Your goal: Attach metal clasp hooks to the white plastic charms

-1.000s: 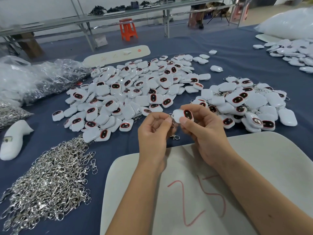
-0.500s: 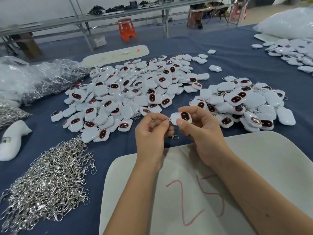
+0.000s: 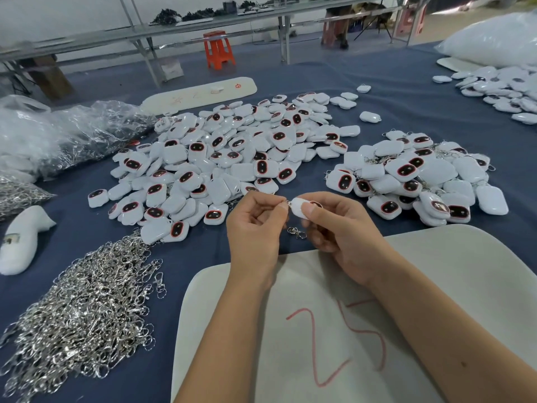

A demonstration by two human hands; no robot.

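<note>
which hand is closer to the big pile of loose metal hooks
Left. The left hand is just right of and above the hook pile; the right hand, holding a white charm, is farther right.

My work surface is a table covered in dark blue cloth [image 3: 392,91]. At 12 o'clock lies a big heap of white plastic charms with dark red-rimmed faces [image 3: 232,158]; at 2 o'clock a smaller heap of charms with hooks on [image 3: 418,175]. At 8 o'clock spreads a pile of silver metal clasp hooks [image 3: 84,309]. At 6 o'clock rests a white foam board marked 25 in red [image 3: 436,274]. Crinkled clear plastic bags [image 3: 66,132] sit at 10 o'clock.
</note>
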